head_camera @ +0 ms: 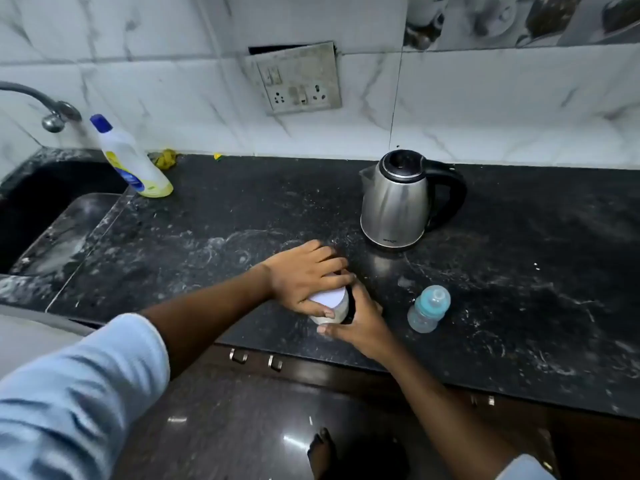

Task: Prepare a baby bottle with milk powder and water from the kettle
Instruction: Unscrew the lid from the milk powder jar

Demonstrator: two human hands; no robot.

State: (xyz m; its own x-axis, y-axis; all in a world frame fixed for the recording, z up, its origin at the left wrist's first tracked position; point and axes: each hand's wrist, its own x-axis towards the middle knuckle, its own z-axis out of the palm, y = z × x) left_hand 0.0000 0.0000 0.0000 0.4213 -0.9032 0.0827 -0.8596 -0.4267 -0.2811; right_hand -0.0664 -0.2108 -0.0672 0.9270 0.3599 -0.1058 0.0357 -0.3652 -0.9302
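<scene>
A small jar with a white lid and pale powder inside stands near the front of the black counter. My left hand grips the lid from above, fingers curled over it. My right hand wraps round the jar's body from the right, thumb at its base. A clear baby bottle with a blue collar and teat stands upright a little to the right of the jar, untouched. Behind them a steel kettle with a black lid and handle sits on the counter, lid down.
A yellow-and-white detergent bottle with a blue cap leans at the back left beside the dark sink and tap. A wall socket plate is above the counter. Drawer handles lie below the counter's front edge.
</scene>
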